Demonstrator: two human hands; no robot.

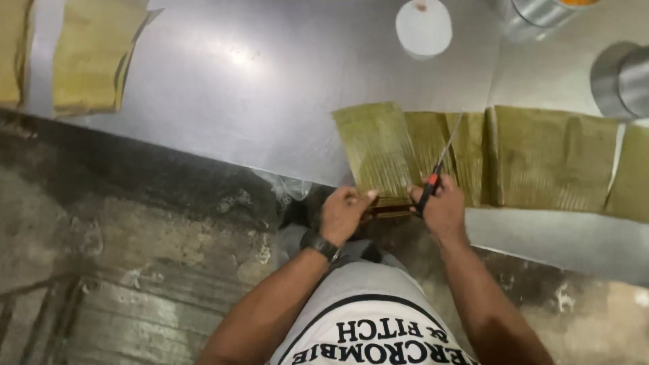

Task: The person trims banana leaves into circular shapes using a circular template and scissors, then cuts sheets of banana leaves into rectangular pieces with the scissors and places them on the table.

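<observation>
A long strip of green banana leaf [527, 159] lies across the right part of a steel table [257, 94]. My left hand [345, 213], with a black wristwatch, pinches the near edge of the leaf's left piece [375, 149] at the table's front edge. My right hand [443, 206] grips a knife [439, 165] with a red and black handle. Its thin blade points away from me and lies across the leaf, along a cut line between two pieces.
Cut leaf pieces [88, 54] are stacked at the table's far left. A white round lid [424, 27] and steel containers [622, 81] stand at the back right. A wet, stained concrete floor [135, 257] lies below the table edge.
</observation>
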